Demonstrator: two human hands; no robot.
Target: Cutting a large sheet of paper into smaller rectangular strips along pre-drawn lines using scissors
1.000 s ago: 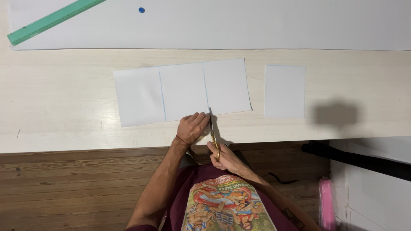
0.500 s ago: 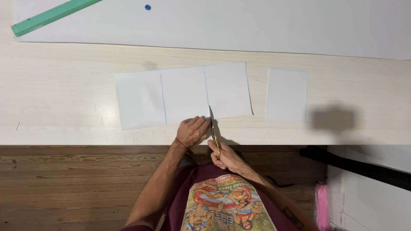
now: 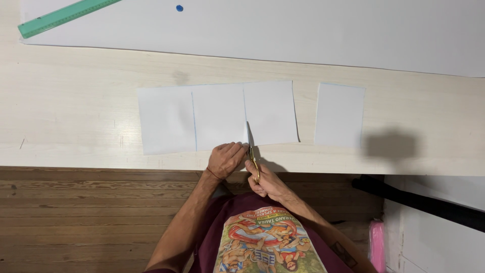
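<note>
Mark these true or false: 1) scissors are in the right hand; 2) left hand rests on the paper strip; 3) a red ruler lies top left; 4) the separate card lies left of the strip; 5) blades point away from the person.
1) True: the right hand holds the scissors.
2) True: the left hand presses the paper strip at its near edge.
3) False: the ruler is green.
4) False: the separate card lies right of the strip.
5) True: the blades point up the strip's marked line.
</note>
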